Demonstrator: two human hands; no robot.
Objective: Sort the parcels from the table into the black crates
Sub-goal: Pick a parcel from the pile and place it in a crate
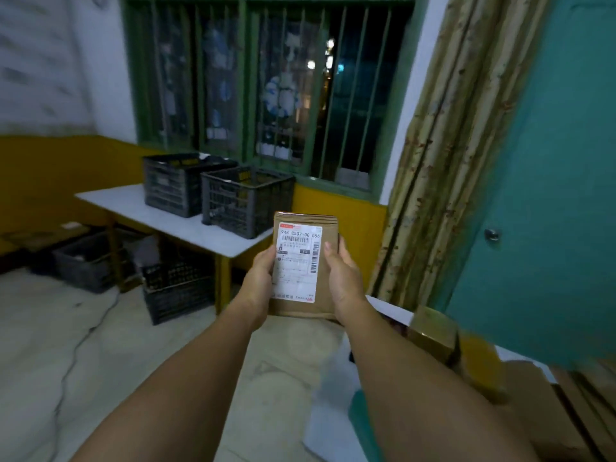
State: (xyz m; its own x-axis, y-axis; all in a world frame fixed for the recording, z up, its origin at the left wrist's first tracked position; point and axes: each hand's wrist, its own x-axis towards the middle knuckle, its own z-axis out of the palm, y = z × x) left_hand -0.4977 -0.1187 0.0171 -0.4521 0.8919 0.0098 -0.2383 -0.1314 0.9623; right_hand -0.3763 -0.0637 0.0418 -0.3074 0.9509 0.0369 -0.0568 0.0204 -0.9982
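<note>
I hold a flat brown cardboard parcel [325, 288] with a white shipping label upright in front of me. My left hand [259, 281] grips its left edge and my right hand [343, 278] grips its right edge, thumbs on the label side. Beyond it, two black crates stand side by side on a white table [133, 203] under the window: the left crate [173, 185] and the right crate [245, 201]. More brown parcels [436, 335] lie on a table at my lower right.
Two more dark crates sit on the floor under the white table, one [178, 288] by its front leg and one [83, 261] further left. A cable runs across the pale floor. A curtain [450, 161] and a teal door [550, 195] stand to the right.
</note>
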